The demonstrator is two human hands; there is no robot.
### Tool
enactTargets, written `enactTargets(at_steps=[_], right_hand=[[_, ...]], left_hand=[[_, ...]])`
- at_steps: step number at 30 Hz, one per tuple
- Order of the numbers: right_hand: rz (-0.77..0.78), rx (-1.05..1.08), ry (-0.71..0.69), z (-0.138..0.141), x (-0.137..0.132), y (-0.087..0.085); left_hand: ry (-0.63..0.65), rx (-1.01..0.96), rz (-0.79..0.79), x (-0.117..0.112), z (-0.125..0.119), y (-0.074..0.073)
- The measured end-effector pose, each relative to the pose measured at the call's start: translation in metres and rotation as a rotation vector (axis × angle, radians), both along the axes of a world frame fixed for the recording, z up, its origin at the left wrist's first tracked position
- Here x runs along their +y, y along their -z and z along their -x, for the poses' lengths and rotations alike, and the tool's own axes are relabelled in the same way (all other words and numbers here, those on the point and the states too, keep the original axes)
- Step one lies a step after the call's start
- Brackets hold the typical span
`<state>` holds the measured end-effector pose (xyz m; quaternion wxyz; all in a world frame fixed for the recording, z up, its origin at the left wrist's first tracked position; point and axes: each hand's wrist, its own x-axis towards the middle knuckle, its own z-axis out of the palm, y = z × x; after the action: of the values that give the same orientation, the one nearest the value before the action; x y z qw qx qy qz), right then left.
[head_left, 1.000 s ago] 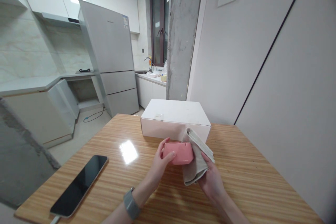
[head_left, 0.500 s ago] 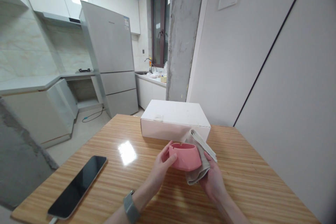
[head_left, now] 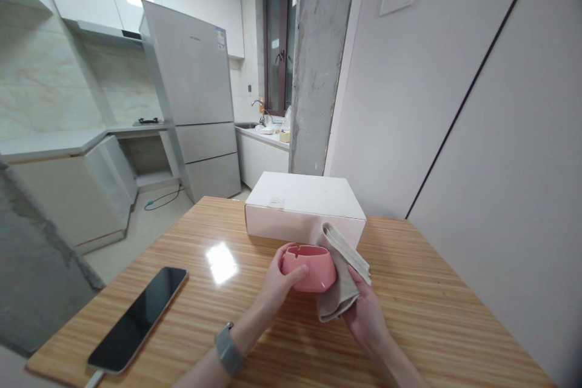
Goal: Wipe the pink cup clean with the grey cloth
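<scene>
A pink ashtray (head_left: 313, 273) with notches in its rim is held above the table, tilted slightly toward me. My left hand (head_left: 280, 277) grips it from the left, thumb across its front face and fingers behind. In my right hand (head_left: 364, 309) is a folded grey cloth (head_left: 341, 282), pinched between thumb and fingers. The cloth lies against the ashtray's right side, and part of my right fingers is hidden behind it.
Behind my hands a white box (head_left: 304, 197) lies on the wooden table (head_left: 436, 315). A black phone (head_left: 140, 318) with a cable plugged in rests at the left. Beyond the table stand a fridge (head_left: 195, 91) and a grey pillar (head_left: 318, 66).
The ashtray has shifted a little left and turned slightly in my left hand. My right hand and the cloth have moved slightly left too.
</scene>
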<state>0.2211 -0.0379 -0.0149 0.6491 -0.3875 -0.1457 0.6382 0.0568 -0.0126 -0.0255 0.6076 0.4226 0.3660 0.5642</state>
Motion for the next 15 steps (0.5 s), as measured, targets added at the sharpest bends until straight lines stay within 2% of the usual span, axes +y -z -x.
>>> enactTargets(at_steps=[3,7,12,15], right_hand=[[-0.010,-0.008,0.017,-0.001,0.002,0.005],[-0.052,-0.013,0.019,-0.005,0.006,0.005],[-0.074,-0.017,-0.012,-0.007,0.004,-0.004],[-0.058,-0.006,-0.019,-0.004,0.001,-0.008]], left_hand=[[-0.038,0.044,0.034,0.002,-0.001,0.002],[0.059,-0.086,0.131,0.003,-0.001,0.003],[0.139,-0.138,0.013,-0.002,-0.001,0.000],[0.153,-0.145,-0.001,-0.003,-0.001,0.000]])
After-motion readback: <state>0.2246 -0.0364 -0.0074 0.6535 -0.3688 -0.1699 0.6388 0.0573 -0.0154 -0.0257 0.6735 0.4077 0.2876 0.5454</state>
